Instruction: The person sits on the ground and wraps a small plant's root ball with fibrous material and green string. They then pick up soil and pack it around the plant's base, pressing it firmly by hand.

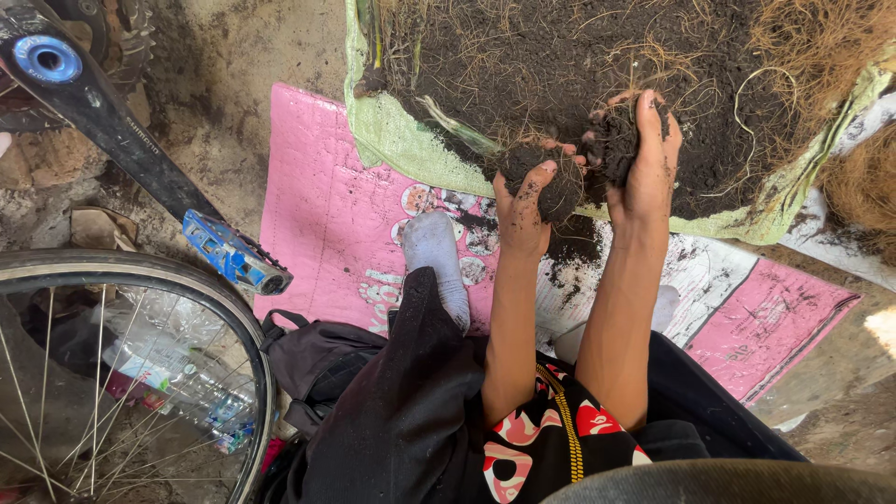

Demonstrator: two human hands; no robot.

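Over green sack (pixel 392 140): left hand (pixel 523 210), right hand (pixel 644 159) each clutch soil clump (pixel 551 182).

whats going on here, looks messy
A person sits on a pink woven mat with both hands in dark, rooty soil heaped on an opened green sack. The left hand cups a clump of soil; the right hand grips another clump beside it. A bicycle wheel and crank with a blue pedal sit to the person's left.
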